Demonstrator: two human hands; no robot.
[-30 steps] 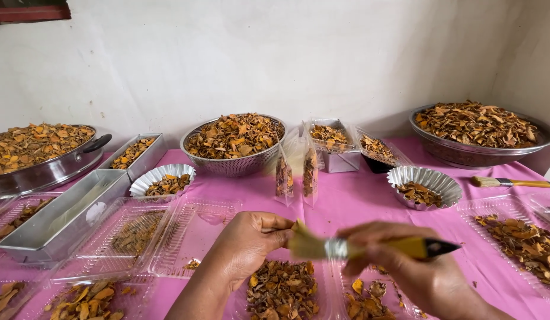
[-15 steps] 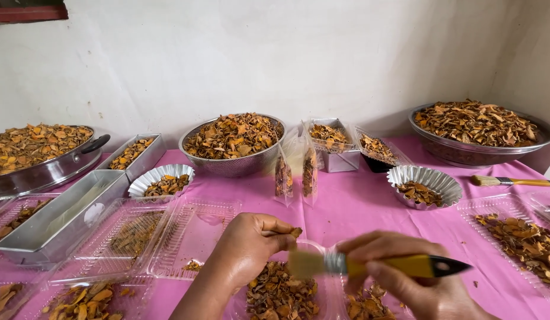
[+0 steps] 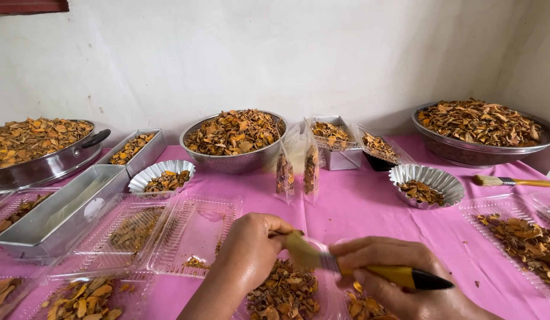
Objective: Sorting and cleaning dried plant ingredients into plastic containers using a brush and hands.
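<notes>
Bristles of a yellow-handled brush (image 3: 369, 269), gripped in the right hand (image 3: 399, 278), are swept against a dried chip pinched by left hand (image 3: 251, 255) fingers above a clear tray (image 3: 322, 296); brushing appears underway, steady pinching needed.

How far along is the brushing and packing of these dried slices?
Done: two small clear pouches stand filled mid-table.
In hand: the right hand holds a yellow-handled brush to a piece pinched in the left hand, over a clear tray of slices.
Left: heaped colander, pan and basin, so most remains.
</notes>
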